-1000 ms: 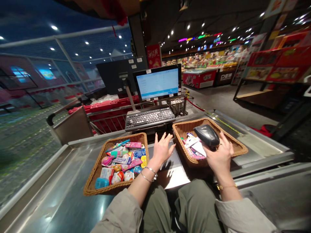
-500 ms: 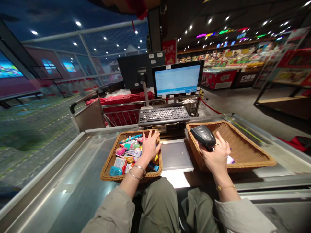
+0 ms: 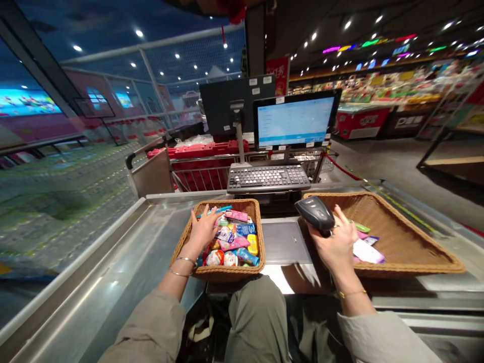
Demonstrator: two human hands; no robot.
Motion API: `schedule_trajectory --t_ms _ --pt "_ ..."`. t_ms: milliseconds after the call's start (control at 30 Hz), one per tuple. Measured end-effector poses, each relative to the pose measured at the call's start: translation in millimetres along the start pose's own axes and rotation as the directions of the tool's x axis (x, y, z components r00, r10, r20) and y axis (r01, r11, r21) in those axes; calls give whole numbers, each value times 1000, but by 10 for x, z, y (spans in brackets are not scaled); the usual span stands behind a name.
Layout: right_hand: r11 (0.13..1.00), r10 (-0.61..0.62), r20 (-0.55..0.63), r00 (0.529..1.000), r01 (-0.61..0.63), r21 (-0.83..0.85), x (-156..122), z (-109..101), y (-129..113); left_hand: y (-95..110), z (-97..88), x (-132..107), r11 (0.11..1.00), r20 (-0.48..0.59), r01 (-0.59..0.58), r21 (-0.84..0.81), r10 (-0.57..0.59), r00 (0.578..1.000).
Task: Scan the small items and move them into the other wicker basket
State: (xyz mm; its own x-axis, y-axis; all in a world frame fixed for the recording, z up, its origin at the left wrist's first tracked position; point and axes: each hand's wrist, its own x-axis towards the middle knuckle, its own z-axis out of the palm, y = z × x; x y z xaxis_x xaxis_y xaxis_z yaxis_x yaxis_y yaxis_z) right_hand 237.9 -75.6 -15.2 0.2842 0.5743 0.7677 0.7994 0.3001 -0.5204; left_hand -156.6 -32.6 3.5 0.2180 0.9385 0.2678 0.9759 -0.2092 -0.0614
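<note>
Gripping a black barcode scanner (image 3: pixel 314 213) firmly in the right hand (image 3: pixel 335 243), with the open left hand (image 3: pixel 204 231) resting on candy packets (image 3: pixel 236 243) in a wicker basket (image 3: pixel 227 275).

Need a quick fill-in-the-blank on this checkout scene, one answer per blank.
1. The right hand grips a black handheld ____.
2. The wicker basket with more packets in it lies under the ____.
3. The keyboard sits just in front of the lit ____.

Answers: barcode scanner; left hand; monitor.
</note>
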Motion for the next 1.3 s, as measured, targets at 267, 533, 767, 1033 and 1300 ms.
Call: schedule_trajectory --t_ms 267,533,767,1033,1300 --pt "1000 0 -1 1000 0 24 -13 49 -57 -310 -9 -19 998 202 61 16 -63 977" --pt "1000 -2 17 1000 2 -2 -24 26 -27 -367 -24 54 993 253 115 -28 -105 962" --pt "1000 -4 15 1000 4 4 -20 21 -38 -369 -58 99 998 215 52 19 -54 975" --pt "1000 22 9 1000 -22 -9 -12 -2 -16 -313 -81 75 982 100 -96 165 80 992" --pt "1000 -2 7 1000 2 -5 -1 -13 -30 -301 -134 34 992 -102 -61 108 72 992"
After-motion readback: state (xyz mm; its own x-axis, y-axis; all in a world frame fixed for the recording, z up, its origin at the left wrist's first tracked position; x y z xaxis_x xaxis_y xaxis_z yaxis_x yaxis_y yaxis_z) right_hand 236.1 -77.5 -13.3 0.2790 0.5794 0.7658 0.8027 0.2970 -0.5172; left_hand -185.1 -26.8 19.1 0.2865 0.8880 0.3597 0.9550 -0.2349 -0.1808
